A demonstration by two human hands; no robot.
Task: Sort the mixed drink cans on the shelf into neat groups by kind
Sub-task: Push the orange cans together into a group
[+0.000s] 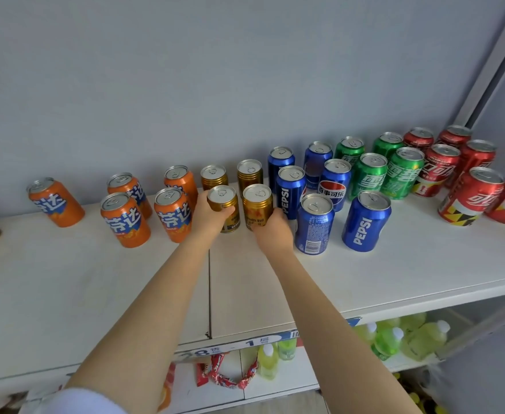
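Gold cans stand upright mid-shelf point(364, 273), two in front and a rear pair point(213, 176) just behind them, farther from the person. The left hand point(208, 218) wraps the front-left can point(230, 222) from its left side, thumb and fingers curled round the body under the rim. The right hand point(270, 231) clasps the front-right can point(257, 204) low on its near right side. Each hand is clamped on its own can, and a narrow gap shows between the two cans. Whether either base is off the shelf cannot be told. Any tidying move probably runs straight back toward the rear pair, or inward to close that gap. Room is tight: orange cans point(172, 216) stand just beside the left wrist, and blue cans point(314, 225) just beside the right hand. One stray orange can point(55, 203) stands well apart at far left.
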